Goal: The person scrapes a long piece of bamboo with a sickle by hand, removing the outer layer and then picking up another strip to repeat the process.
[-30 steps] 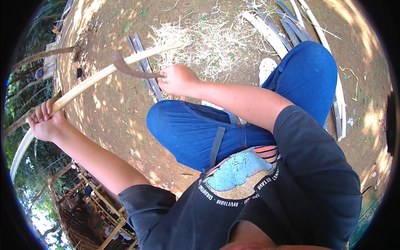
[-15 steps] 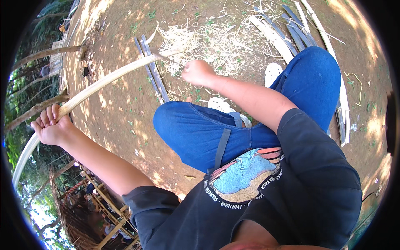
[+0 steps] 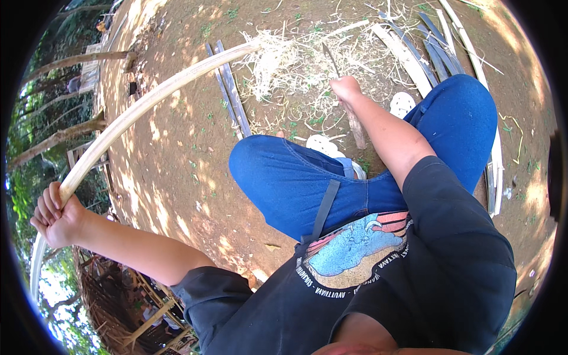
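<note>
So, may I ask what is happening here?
The person grips a long, pale strip with the left hand; its far end is at the shavings on the ground. The right hand holds a bladed tool, apart from the strip. Other strips, dark and pale, lie on both sides of the shavings.

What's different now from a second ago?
The right hand swung rightward with the knife, which crossed the strip before and is now clear of it. The left hand is lower in the picture. Nothing was let go: each hand still grips its thing. The shavings still lie in front.
</note>
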### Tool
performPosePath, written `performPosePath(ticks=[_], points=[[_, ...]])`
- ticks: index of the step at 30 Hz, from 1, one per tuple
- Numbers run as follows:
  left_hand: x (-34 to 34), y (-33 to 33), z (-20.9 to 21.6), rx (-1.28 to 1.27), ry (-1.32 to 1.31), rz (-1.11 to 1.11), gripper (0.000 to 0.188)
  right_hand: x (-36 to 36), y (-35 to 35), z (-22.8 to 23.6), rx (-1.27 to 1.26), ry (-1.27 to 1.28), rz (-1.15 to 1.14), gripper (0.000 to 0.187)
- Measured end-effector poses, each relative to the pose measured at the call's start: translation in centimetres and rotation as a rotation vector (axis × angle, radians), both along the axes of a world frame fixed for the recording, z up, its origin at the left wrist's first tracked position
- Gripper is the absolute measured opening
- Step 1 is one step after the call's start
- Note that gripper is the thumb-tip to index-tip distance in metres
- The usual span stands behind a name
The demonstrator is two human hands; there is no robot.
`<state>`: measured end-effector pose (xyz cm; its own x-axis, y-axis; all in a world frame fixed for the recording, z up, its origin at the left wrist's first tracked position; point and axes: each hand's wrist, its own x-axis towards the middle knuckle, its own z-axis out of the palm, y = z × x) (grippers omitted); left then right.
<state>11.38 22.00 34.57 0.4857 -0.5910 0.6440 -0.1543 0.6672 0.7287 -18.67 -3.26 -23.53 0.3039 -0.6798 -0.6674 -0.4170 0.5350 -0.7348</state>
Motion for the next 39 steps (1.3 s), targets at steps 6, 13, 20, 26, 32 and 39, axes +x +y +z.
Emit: performPosePath(ticks=[6,13,20,26,32,39], points=[[-0.7,0.3,-3.3,-0.038,-0.006,-0.08,0.046,2.6,-0.2,1.3,-0.102,-0.246,-0.143,0.028],[-2.7,-0.1,-4.5,-0.089,-0.033,-0.141,0.045,2.7,0.2,3.3,-0.086,-0.241,-0.224,0.03],[-4.8,-2.2,-7.3,-0.028,-0.031,-0.021,0.048,5.9,2.6,12.7,-0.48,-0.25,0.011,0.032],[-9.0,-7.3,-11.3,-0.052,-0.016,0.18,0.055,5.6,8.6,24.3,-0.627,-0.615,0.389,0.027],[-11.9,-8.9,-11.3,-0.073,-0.113,0.278,0.057,6.0,7.2,21.9,-0.554,-0.535,0.347,0.025],[-13.4,-10.1,-12.2,-0.037,-0.107,0.304,0.052,6.2,5.3,16.7,-0.61,-0.301,0.35,0.027]])
